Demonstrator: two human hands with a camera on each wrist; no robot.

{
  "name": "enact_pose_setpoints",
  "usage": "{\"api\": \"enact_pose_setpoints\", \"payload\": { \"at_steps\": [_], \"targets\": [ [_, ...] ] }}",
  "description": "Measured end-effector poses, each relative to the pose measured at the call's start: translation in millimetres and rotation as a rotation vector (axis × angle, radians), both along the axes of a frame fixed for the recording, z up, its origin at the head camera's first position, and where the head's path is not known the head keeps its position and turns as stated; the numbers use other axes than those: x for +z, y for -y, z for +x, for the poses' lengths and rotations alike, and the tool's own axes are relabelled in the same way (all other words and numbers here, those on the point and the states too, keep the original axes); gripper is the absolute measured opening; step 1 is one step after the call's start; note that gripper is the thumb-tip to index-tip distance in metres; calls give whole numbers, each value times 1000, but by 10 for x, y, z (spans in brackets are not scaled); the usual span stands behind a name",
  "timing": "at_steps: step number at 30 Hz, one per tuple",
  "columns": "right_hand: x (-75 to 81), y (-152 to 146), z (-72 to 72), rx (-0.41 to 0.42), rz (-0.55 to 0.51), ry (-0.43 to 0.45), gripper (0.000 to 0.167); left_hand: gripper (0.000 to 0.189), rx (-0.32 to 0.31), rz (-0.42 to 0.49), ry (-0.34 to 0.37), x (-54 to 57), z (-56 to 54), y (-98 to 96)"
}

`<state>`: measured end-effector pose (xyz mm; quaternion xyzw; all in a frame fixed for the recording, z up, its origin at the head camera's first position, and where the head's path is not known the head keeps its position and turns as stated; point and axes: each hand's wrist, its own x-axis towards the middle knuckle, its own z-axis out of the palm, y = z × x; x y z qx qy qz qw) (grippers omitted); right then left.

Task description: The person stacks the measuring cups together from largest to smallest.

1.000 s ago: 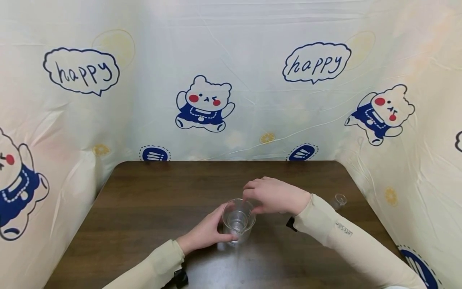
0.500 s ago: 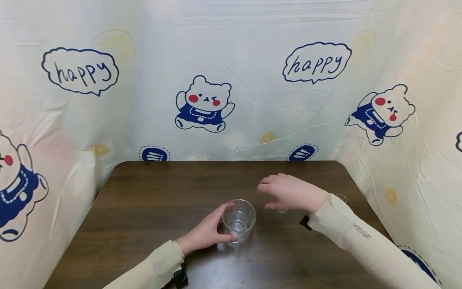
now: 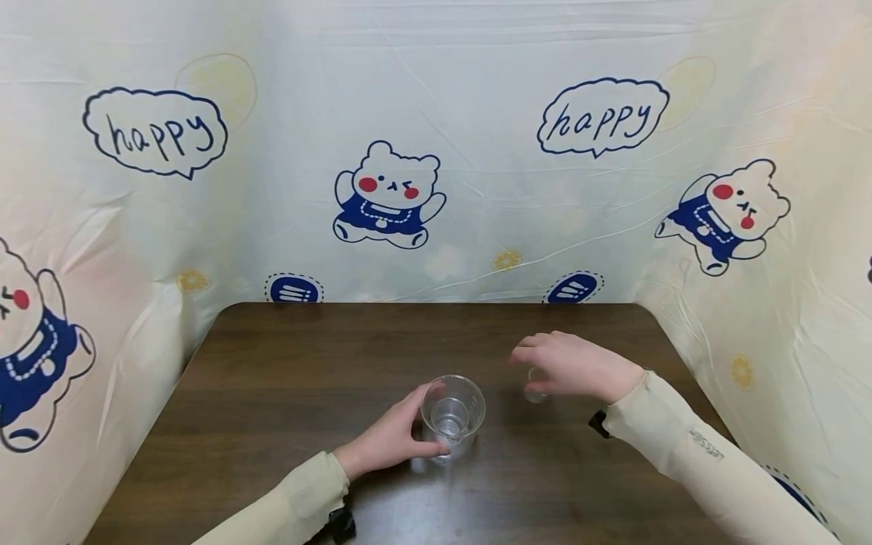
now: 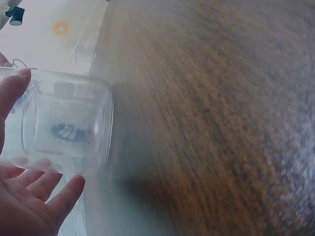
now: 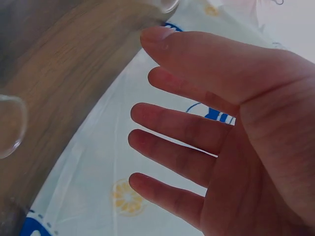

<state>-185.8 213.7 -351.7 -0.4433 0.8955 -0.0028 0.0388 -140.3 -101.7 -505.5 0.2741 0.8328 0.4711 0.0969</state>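
Observation:
My left hand (image 3: 391,440) grips a clear glass beaker (image 3: 475,412) from its left side, thumb at the front and fingers behind. Inside that beaker stands a smaller glass vessel (image 3: 450,418). In the left wrist view the beaker (image 4: 105,128) stands on the table, the thumb and fingers spread around its wall. My right hand (image 3: 574,367) hovers to the right, over a small glass (image 3: 536,397) that it partly covers. The right wrist view has this hand (image 5: 236,137) with its fingers loosely extended and apart, nothing between them. A curved glass rim (image 5: 22,125) shows at that view's left edge.
Everything stands on a dark wooden table (image 3: 306,356) with rounded back corners. A pale printed cloth (image 3: 490,219) hangs closely behind it and along both sides.
My right hand has left the beaker's rim and moved right, over the small glass. Its sleeve now hides the glass seen earlier at far right. My left hand keeps its grip.

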Motion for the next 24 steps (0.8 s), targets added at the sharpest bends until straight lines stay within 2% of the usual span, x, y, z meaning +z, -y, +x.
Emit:
{"api": "enact_pose_setpoints", "payload": {
  "at_steps": [6,15,24],
  "targets": [
    [-105,-147,-35,-33,1,23,32,95,-3,5,16,-9,-1,-2],
    [-295,-300,-78,-98,-7,74,40,95,-1,5,11,-5,-3,1],
    [-501,-429,-124,-82,-26,55,53,91,-12,14,-21,-4,1,4]
  ]
}}
